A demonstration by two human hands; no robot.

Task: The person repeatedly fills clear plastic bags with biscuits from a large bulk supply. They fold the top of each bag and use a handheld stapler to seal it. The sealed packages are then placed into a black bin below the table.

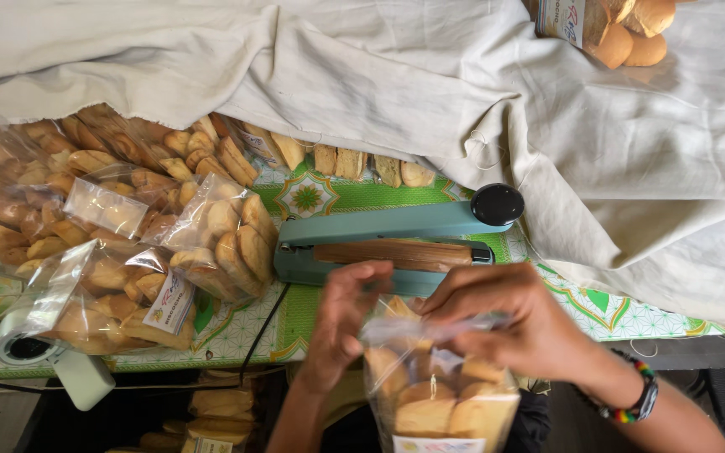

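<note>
Both hands up front: left hand (341, 323) and right hand (518, 323) each pinch shut on the top edge of the clear plastic bag of golden rusks (438, 394), just below the teal lever-arm heat sealer (392, 239) on the green patterned bench (299, 315); filled bags (127, 243) are piled left of the left grip.

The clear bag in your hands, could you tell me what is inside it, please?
Golden toasted bread slices fill the clear bag. Both hands, left hand and right hand, cover its upper part; a label hides the bottom.

Left hand (341, 323) and right hand (518, 323) raised side by side, fingers pinched shut; forearms enter from 6 o'clock.
</note>
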